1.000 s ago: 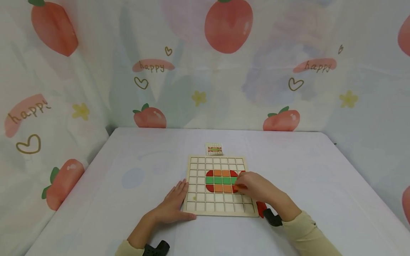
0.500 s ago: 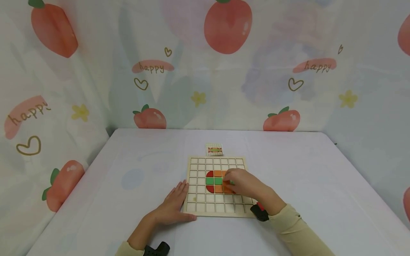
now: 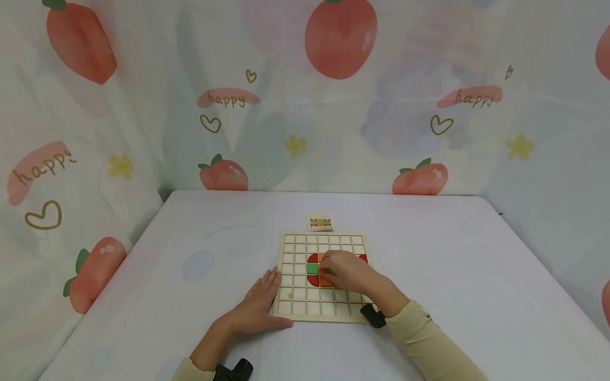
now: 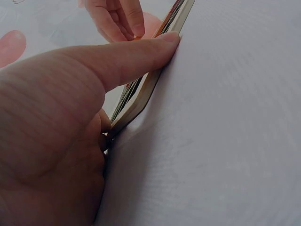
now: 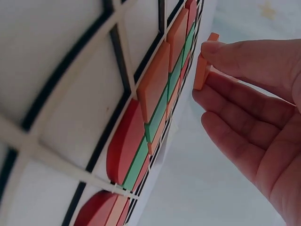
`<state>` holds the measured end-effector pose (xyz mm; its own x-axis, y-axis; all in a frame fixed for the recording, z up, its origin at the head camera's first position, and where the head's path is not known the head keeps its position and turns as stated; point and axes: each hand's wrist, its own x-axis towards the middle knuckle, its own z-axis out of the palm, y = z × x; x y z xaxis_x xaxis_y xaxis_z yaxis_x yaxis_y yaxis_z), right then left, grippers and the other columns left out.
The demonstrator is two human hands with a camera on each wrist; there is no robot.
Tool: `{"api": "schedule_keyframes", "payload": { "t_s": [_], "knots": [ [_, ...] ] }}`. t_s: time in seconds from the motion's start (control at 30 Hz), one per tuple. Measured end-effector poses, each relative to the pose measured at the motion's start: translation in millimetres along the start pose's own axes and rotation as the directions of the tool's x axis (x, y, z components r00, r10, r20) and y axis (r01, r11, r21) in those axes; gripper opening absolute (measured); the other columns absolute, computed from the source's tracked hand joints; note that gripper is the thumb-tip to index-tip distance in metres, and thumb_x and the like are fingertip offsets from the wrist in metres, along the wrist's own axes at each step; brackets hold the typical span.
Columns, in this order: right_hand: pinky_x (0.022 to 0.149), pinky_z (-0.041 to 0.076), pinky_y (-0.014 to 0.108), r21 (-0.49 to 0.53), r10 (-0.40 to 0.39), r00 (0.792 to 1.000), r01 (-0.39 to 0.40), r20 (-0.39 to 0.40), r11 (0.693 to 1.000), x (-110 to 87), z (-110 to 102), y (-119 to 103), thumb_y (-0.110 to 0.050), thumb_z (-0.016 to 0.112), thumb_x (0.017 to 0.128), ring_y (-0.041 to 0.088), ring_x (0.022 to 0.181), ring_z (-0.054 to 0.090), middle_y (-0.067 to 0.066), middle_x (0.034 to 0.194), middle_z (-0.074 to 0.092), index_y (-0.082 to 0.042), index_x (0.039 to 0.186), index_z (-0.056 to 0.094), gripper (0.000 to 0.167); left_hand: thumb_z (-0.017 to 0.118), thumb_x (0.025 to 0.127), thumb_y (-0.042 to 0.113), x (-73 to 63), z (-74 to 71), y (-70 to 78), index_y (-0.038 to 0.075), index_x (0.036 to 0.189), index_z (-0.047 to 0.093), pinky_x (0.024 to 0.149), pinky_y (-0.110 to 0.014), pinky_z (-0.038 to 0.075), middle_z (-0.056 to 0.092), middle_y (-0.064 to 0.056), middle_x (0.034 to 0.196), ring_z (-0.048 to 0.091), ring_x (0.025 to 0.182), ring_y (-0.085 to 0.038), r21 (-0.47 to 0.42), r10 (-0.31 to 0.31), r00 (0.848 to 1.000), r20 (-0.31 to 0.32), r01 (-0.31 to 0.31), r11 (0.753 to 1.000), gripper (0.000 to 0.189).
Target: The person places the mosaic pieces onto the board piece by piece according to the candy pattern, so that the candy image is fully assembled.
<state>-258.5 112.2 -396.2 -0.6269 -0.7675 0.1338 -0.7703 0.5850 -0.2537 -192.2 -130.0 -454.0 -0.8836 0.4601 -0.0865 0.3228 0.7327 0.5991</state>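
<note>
A square wooden grid board (image 3: 299, 308) lies on the table. Red tiles (image 5: 126, 141), orange tiles (image 5: 155, 82) and green tiles (image 3: 312, 269) fill some middle cells. Over these tiles, my right hand (image 3: 350, 271) pinches an orange tile (image 5: 201, 70) between thumb and fingers; the right wrist view shows it raised off the board. My left hand (image 3: 257, 302) lies with straight fingers along the board's left edge, its thumb (image 4: 141, 56) resting against the near rim. My right hand hides part of the pattern in the head view.
Just beyond the board lies a small card (image 3: 319, 222) printed with a coloured grid pattern. White cloth covers the table (image 3: 429, 227). Each wrist carries a black camera, such as the right one (image 3: 373, 316). A patterned curtain (image 3: 333, 121) hangs behind.
My right hand has moved left across the board, from the pattern's right end towards its middle, uncovering a red tile at the right. The left hand stays put.
</note>
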Motion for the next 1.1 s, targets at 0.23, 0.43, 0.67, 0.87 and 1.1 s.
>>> {"api": "schedule_keyframes", "payload": {
  "t_s": [0.23, 0.43, 0.67, 0.87, 1.1],
  "knots": [
    [0.069, 0.048, 0.025, 0.024, -0.001, 1.0, 0.001, 0.01, 1.0, 10.1, 2.8, -2.4, -0.006, 0.069, 0.081, 0.012, 0.074, 0.053, -0.001, 0.081, 0.061, -0.006, 0.081, 0.07, 0.001, 0.062, 0.076, 0.06, -0.8, -0.4, -0.3, -0.001, 0.146, 0.011, 0.108, -0.046, 0.006, 0.003, -0.014, 0.152, -0.002, 0.138, -0.026, -0.006, 0.018, 1.0, -0.006, -0.018, 1.0, 0.107],
    [0.071, 0.048, 0.026, 0.005, -0.015, 1.0, 0.015, 0.007, 1.0, 20.5, 5.3, -3.4, -0.004, 0.067, 0.083, 0.012, 0.078, 0.056, -0.002, 0.083, 0.061, -0.011, 0.079, 0.069, 0.008, 0.063, 0.076, 0.059, -1.8, -2.0, 0.8, -0.003, 0.145, 0.01, 0.108, -0.046, 0.006, 0.003, -0.015, 0.152, -0.002, 0.138, -0.027, -0.012, 0.027, 1.0, -0.013, -0.027, 1.0, 0.107],
    [0.069, 0.047, 0.025, -0.024, -0.029, 0.999, 0.029, 0.03, 0.999, 32.1, 7.1, -7.4, -0.006, 0.067, 0.083, 0.011, 0.076, 0.056, -0.002, 0.082, 0.061, -0.01, 0.082, 0.071, 0.006, 0.062, 0.075, 0.061, -1.4, -0.5, -1.3, -0.002, 0.146, 0.009, 0.108, -0.046, 0.006, 0.002, -0.014, 0.152, -0.003, 0.138, -0.025, -0.005, 0.017, 1.0, -0.007, -0.017, 1.0, 0.109],
    [0.071, 0.048, 0.026, -0.04, -0.027, 0.998, 0.029, 0.054, 0.999, 37.3, 10.4, -10.2, -0.005, 0.067, 0.083, 0.013, 0.079, 0.057, 0.0, 0.085, 0.062, -0.008, 0.084, 0.071, 0.005, 0.062, 0.075, 0.062, -0.7, 0.3, -2.0, -0.001, 0.146, 0.009, 0.108, -0.045, 0.005, 0.002, -0.012, 0.153, -0.003, 0.138, -0.024, -0.01, 0.014, 1.0, -0.003, -0.014, 1.0, 0.109],
    [0.07, 0.047, 0.026, -0.052, -0.009, 0.998, 0.013, 0.067, 0.999, 40.0, 12.8, -11.3, -0.006, 0.066, 0.084, 0.013, 0.077, 0.056, -0.001, 0.083, 0.061, -0.009, 0.083, 0.07, 0.006, 0.062, 0.075, 0.061, -1.4, -0.9, -1.4, -0.001, 0.146, 0.008, 0.108, -0.045, 0.006, 0.002, -0.012, 0.153, -0.003, 0.138, -0.024, -0.01, 0.012, 1.0, 0.0, -0.012, 1.0, 0.108]
  ]
}}
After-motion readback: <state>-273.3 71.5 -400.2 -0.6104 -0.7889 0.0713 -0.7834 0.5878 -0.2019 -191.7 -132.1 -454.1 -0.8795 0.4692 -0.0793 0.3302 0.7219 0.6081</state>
